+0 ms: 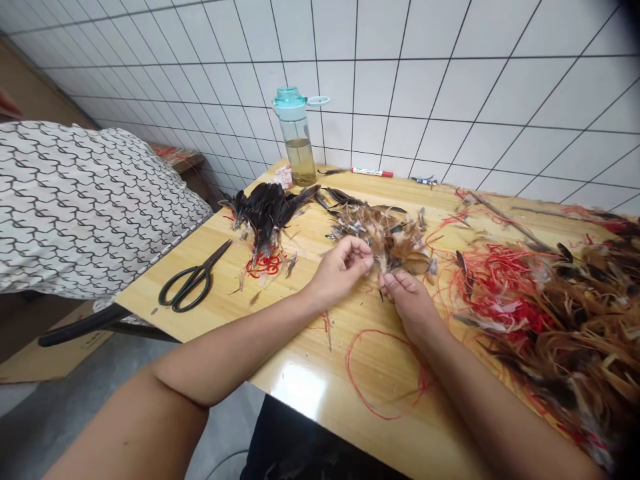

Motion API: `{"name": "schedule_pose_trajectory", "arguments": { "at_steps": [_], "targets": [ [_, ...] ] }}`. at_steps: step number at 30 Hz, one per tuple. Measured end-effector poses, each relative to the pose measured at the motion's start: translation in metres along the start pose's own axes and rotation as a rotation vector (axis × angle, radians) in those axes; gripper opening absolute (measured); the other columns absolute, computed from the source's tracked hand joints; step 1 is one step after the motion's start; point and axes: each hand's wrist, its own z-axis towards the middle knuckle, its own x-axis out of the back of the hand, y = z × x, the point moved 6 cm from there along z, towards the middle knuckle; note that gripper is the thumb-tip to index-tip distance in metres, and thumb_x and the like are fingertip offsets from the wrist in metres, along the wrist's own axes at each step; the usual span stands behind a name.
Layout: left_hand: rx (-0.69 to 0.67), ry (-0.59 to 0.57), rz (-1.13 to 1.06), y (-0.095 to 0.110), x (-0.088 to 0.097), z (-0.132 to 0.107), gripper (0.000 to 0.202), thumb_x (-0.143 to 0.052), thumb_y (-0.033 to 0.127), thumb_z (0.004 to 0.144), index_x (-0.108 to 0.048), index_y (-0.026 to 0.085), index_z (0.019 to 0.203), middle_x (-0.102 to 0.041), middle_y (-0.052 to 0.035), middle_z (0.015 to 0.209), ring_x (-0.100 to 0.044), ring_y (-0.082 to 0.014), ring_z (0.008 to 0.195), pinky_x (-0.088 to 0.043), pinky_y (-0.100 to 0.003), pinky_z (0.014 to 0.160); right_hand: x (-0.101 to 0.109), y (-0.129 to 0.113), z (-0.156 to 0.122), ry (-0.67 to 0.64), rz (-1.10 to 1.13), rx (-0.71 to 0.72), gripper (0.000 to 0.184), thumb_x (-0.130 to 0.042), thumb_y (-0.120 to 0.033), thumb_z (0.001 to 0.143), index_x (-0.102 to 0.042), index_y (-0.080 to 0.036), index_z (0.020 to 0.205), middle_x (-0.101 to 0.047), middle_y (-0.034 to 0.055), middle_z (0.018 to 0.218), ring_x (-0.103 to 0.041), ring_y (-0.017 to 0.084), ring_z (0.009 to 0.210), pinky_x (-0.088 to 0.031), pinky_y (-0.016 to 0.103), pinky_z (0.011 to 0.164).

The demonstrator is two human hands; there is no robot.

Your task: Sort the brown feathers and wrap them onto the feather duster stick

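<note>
**1 wooden table, strewn with feathers and thread**

The pale wooden table stands against a tiled wall, its glossy top catching the light at the near edge. Black scissors lie shut near the left edge. Beside them is a pile of dark feathers with a small tangle of red thread at its near end. A pile of brown feathers lies at the middle. A large heap of feathers and red string covers the right side. 1 loop of red thread lies loose near the front. At the back stand a bottle with a teal lid and, lying flat, a red-capped marker.
</note>
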Motion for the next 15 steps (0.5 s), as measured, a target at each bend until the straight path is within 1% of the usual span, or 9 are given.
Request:
{"name": "schedule_pose_trajectory", "arguments": {
  "at_steps": [2, 3, 5, 7, 9, 10, 12, 15],
  "targets": [
    [-0.009, 0.112, 0.126, 0.001, 0.028, 0.011, 0.016, -0.063, 0.025, 0.082, -0.055, 0.017, 0.094, -0.058, -0.0001, 0.084, -0.053, -0.0104, 0.075, -0.042, -0.023, 0.072, 0.004, -0.001, 0.0, 0.03, 0.076, -0.03, 0.041, -0.071, -0.059, 0.066, -0.06, -0.02, 0.065, -0.049, -0.0015, 0.063, -0.039, 0.012, 0.06, -0.032, 0.028, 0.06],
    [0.003, 0.139, 0.207, 0.001, 0.042, 0.016, 0.014, -0.062, 0.023, 0.081, -0.056, 0.017, 0.092, -0.058, 0.0001, 0.083, -0.053, -0.0107, 0.074, -0.042, -0.023, 0.071, 0.007, 0.0, 0.0, 0.045, 0.11, -0.047, 0.042, -0.073, -0.06, 0.064, -0.061, -0.019, 0.066, -0.049, -0.0014, 0.065, -0.039, 0.012, 0.061, -0.032, 0.028, 0.06],
    [0.037, 0.128, 0.417, -0.001, 0.064, 0.027, 0.008, -0.06, 0.02, 0.081, -0.058, 0.016, 0.087, -0.059, 0.0005, 0.078, -0.052, -0.0116, 0.07, -0.04, -0.024, 0.067, 0.009, 0.003, 0.001, 0.054, 0.149, -0.072, 0.045, -0.076, -0.061, 0.06, -0.062, -0.019, 0.067, -0.051, -0.0011, 0.066, -0.04, 0.012, 0.062, -0.032, 0.027, 0.061],
    [0.012, 0.071, 0.676, -0.001, 0.076, 0.034, 0.003, -0.058, 0.017, 0.08, -0.06, 0.016, 0.081, -0.061, -0.0005, 0.077, -0.052, -0.0132, 0.071, -0.039, -0.026, 0.068, 0.01, 0.005, 0.002, 0.045, 0.155, -0.069, 0.045, -0.077, -0.062, 0.061, -0.062, -0.019, 0.066, -0.051, -0.001, 0.066, -0.04, 0.012, 0.062, -0.032, 0.027, 0.062],
    [-0.023, 0.01, 0.902, 0.0, 0.078, 0.035, 0.006, -0.057, 0.015, 0.08, -0.062, 0.016, 0.076, -0.063, -0.0027, 0.079, -0.055, -0.016, 0.077, -0.04, -0.028, 0.074, 0.01, 0.007, 0.003, 0.035, 0.15, -0.048, 0.044, -0.076, -0.061, 0.064, -0.061, -0.019, 0.065, -0.05, -0.001, 0.065, -0.04, 0.012, 0.063, -0.033, 0.028, 0.063],
    [-0.024, -0.017, 0.98, -0.001, 0.076, 0.035, 0.008, -0.057, 0.016, 0.08, -0.063, 0.016, 0.076, -0.063, -0.0038, 0.08, -0.056, -0.0175, 0.08, -0.041, -0.03, 0.076, 0.01, 0.008, 0.003, 0.03, 0.147, -0.04, 0.044, -0.075, -0.061, 0.065, -0.061, -0.02, 0.064, -0.05, -0.0009, 0.065, -0.04, 0.012, 0.063, -0.033, 0.028, 0.063],
    [-0.012, -0.054, 1.058, -0.004, 0.072, 0.032, 0.009, -0.059, 0.021, 0.082, -0.066, 0.017, 0.08, -0.064, -0.0055, 0.085, -0.057, -0.0198, 0.083, -0.042, -0.032, 0.078, 0.01, 0.008, 0.003, 0.022, 0.142, -0.032, 0.043, -0.074, -0.061, 0.066, -0.06, -0.02, 0.065, -0.05, -0.0008, 0.066, -0.04, 0.012, 0.064, -0.033, 0.028, 0.064],
    [-0.03, -0.075, 1.09, -0.009, 0.064, 0.029, 0.014, -0.063, 0.03, 0.083, -0.067, 0.018, 0.089, -0.064, -0.007, 0.094, -0.059, -0.0218, 0.09, -0.044, -0.034, 0.081, 0.009, 0.006, 0.001, 0.013, 0.112, -0.031, 0.044, -0.072, -0.061, 0.068, -0.059, -0.02, 0.064, -0.049, -0.001, 0.066, -0.04, 0.013, 0.064, -0.032, 0.028, 0.063]
  ]
}}
